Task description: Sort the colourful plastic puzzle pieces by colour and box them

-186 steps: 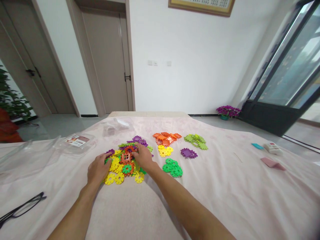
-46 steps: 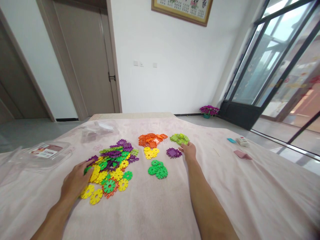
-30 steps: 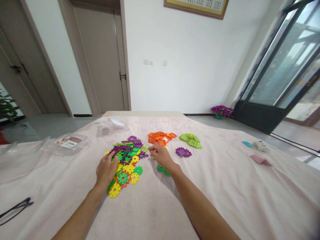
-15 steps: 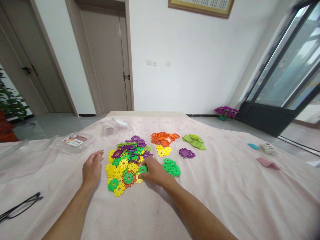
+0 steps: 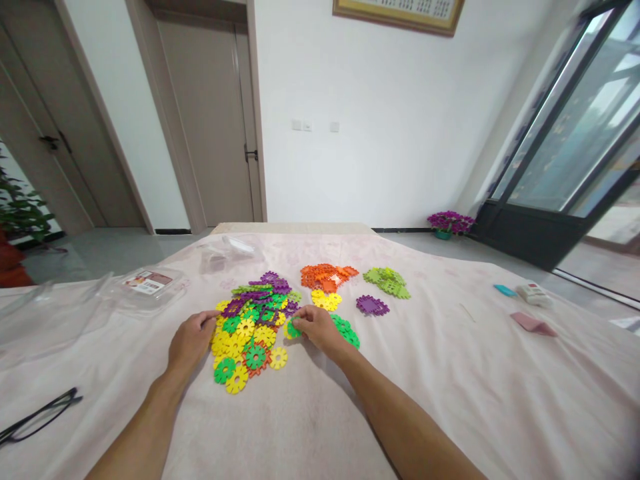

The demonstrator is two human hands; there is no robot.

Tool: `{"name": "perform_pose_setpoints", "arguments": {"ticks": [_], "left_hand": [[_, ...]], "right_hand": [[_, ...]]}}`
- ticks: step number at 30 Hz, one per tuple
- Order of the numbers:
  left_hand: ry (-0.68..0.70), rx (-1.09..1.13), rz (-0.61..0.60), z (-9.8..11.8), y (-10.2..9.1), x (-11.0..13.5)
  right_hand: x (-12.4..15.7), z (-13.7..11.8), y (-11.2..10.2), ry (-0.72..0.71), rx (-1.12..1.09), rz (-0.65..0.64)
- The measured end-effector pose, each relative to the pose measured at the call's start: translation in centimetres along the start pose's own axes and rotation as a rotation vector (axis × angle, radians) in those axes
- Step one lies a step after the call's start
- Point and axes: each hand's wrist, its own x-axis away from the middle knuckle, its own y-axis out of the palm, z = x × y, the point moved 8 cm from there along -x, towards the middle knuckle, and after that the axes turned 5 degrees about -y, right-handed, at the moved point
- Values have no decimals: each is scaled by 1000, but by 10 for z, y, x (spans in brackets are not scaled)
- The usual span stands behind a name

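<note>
My right hand pinches a green notched plastic disc between thumb and fingers, just right of the mixed pile. A bit of yellow shows behind that disc. My left hand rests at the left edge of the pile, fingers loosely bent and apart from the thumb, with nothing visible in it. The mixed pile holds yellow, green, purple, lime and orange interlocking pieces. A single yellow disc lies at its right side. Partly behind my right hand is a green heap.
Sorted heaps lie beyond: orange, yellow, purple and lime. Clear plastic boxes and eyeglasses are on the left. A blue item, a small white box and a pink cloth sit right.
My right hand has lifted the green disc off the pile and moved slightly right and away from me. My left hand has moved right to the pile's edge.
</note>
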Motion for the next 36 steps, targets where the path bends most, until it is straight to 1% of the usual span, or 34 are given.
{"name": "perform_pose_setpoints", "arguments": {"ticks": [7, 10, 12, 15, 18, 19, 21, 23, 25, 26, 29, 32, 34, 36], "left_hand": [[46, -50, -1, 0, 3, -3], [51, -54, 9, 2, 2, -2], [48, -50, 10, 4, 1, -1], [45, -44, -1, 5, 1, 0], [39, -45, -13, 5, 2, 1], [39, -44, -16, 5, 2, 1], [41, -42, -19, 4, 3, 0], [40, -48, -16, 4, 3, -1], [37, -56, -21, 3, 4, -1], [34, -62, -24, 4, 4, -1], [37, -76, -21, 5, 4, -2], [48, -84, -11, 5, 4, -2], [53, -85, -9, 5, 5, -2], [60, -82, -11, 4, 6, -2]], "right_hand": [[-1, -14, -20, -68, 292, -18], [-2, -25, -35, -79, 305, -25], [-3, -31, -48, -53, 271, -56], [0, -33, -72, 32, 261, -112], [5, -30, -95, 117, 347, -169], [7, -30, -102, 126, 418, -165], [7, -35, -115, 108, 587, -106], [5, -45, -117, 53, 708, -27], [3, -52, -104, -19, 745, -7], [2, -55, -91, -60, 747, -31], [2, -55, -44, -182, 750, -141], [8, -51, -5, -263, 804, -198], [13, -47, 13, -293, 910, -234], [17, -44, 25, -298, 1038, -273]]}}
